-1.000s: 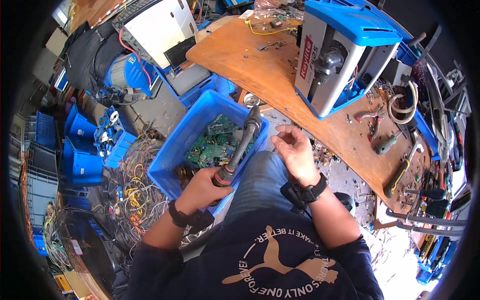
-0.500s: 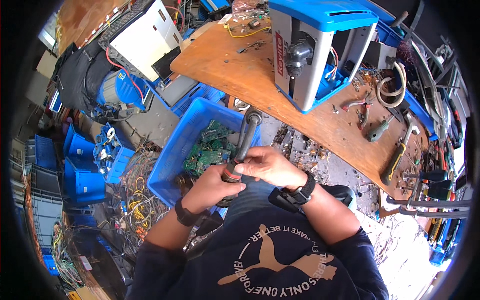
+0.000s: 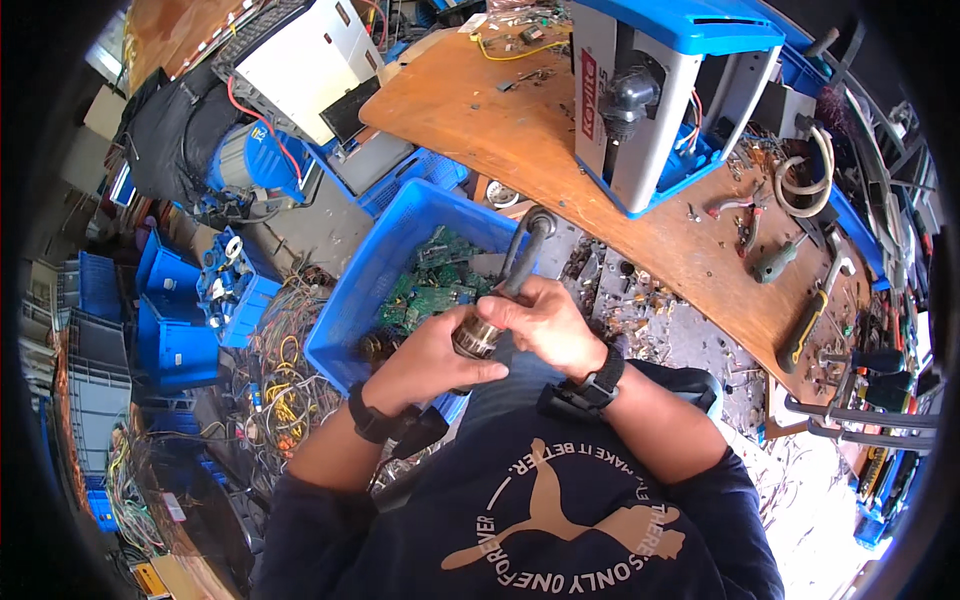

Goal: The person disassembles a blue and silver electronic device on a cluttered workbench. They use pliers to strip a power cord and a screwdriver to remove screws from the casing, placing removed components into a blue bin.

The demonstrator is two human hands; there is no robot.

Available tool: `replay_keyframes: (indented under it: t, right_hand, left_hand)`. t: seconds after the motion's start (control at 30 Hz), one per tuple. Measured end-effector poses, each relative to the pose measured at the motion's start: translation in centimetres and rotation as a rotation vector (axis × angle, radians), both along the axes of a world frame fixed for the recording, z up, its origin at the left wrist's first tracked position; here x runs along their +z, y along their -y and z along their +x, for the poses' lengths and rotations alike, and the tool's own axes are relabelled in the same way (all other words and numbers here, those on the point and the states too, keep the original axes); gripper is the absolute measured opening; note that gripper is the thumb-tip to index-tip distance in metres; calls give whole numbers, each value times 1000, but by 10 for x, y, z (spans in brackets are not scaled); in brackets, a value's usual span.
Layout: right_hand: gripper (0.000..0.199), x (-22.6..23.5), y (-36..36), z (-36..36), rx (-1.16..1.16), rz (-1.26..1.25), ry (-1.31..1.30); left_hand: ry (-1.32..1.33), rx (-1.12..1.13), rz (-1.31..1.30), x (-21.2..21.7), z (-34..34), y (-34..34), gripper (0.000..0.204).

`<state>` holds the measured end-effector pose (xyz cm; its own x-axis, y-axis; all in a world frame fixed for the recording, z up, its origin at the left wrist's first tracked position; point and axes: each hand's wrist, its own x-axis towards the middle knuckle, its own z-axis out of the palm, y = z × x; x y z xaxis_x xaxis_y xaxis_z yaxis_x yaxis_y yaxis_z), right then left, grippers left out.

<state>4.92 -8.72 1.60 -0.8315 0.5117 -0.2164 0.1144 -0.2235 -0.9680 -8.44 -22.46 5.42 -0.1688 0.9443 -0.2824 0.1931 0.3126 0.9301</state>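
My left hand is wrapped round a ribbed metal cylindrical fitting, its thumb stretched along the near side. A dark grey hose rises from the fitting and bends over at its upper end beside a thinner dark strand. My right hand grips the lower end of the hose, just above the fitting, thumb on top. Both hands are in front of my lap, at the near edge of a blue bin. Green circuit boards lie inside it. My fingers hide the joint between hose and fitting.
A wooden bench carries a blue and grey machine housing, pliers, a screwdriver and a hammer. Tangled cables and blue crates are at the left. Scrap pieces litter the floor under the bench.
The scene has shifted slightly right in view. My right hand has closed round the hose's lower end, and more of the fitting's bare metal shows between my hands.
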Motion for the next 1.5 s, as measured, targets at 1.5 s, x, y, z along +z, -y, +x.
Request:
replay_keyframes:
  t: [1.5]
  right_hand:
    - [50,-4,0,1,149,-143,-67]
  left_hand:
    - [-61,18,-152,4,3,24,58]
